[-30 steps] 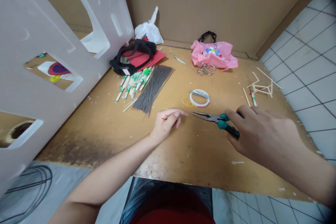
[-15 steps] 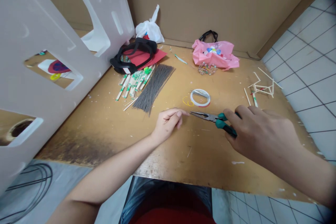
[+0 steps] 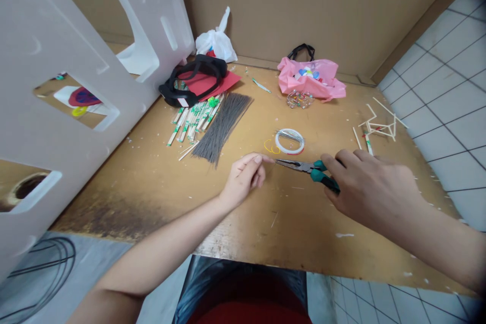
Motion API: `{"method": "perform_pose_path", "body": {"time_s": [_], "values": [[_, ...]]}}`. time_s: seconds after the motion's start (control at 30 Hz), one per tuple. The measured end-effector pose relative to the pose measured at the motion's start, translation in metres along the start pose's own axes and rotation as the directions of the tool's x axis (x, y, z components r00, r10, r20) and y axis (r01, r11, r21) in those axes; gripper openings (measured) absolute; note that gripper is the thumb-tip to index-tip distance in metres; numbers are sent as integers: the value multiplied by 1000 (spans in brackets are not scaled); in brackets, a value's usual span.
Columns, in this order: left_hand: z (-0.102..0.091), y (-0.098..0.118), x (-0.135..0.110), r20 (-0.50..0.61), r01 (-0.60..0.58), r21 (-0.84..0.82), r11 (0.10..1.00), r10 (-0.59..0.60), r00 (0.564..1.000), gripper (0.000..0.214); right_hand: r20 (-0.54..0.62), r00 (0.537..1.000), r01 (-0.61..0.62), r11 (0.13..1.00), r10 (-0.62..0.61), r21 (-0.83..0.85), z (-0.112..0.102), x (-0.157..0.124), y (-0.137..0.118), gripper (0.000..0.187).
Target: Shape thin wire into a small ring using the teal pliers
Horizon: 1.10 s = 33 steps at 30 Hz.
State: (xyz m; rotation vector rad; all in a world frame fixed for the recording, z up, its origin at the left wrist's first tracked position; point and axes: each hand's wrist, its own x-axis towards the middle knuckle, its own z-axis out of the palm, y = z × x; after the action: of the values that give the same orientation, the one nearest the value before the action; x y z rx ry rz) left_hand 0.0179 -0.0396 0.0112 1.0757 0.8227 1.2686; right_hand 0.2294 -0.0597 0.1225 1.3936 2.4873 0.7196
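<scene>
the pliers (image 3: 307,167) are over the middle of the bench (image 3: 152,177), a little to the right and well back from the front edge, and they point toward the left edge. the right hand (image 3: 374,177) is closed around their handles. the left hand (image 3: 245,177) has its fingers curled and the thumb laid on the index finger, which reaches out to the tip of the pliers; if a thin wire is pinched there, i cannot tell, because it is too small to see.

the first danger, in my judgement, is for this index finger. the jaws look almost together, and their tip is so near to the fingertip that i cannot say if they touch; a squeeze or a slip of the right hand could pinch the skin. if there is a fine wire, it could bend or slide out of a weak grip.

the white ring (image 3: 277,143) lies just beyond the tip, on the far-edge side, with some thin wires inside; a careless swing could push it. near the right edge, the sticks (image 3: 381,135) look light, and the right hand is close enough to knock them if it moves back.
</scene>
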Motion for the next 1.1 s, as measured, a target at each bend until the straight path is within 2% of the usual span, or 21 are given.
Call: {"method": "perform_pose_path", "body": {"time_s": [0.17, 0.53, 0.93, 1.0, 1.1], "values": [[-4, -2, 9, -20, 35, -178, 983, -39, 999, 30, 57, 997, -51, 998, 49, 46, -4, 1, -3, 22], [-3, -2, 6, -22, 36, -74, 997, -37, 999, 33, 89, 993, -87, 996, 83, 36, -7, 1, -8, 23], [-3, -3, 2, -17, -24, 43, 999, 25, 1000, 34, 41, 999, -13, 1000, 14, -20, -4, -1, -11, 22], [-5, -5, 1, -19, -70, 77, 995, 72, 997, 33, 22, 1000, -14, 1000, 14, -14, -3, -2, -11, 21], [-9, -5, -3, -13, -231, 177, 957, 237, 971, 29, -31, 1000, -1, 1000, 1, -5, 0, -3, -8, 20]]}}
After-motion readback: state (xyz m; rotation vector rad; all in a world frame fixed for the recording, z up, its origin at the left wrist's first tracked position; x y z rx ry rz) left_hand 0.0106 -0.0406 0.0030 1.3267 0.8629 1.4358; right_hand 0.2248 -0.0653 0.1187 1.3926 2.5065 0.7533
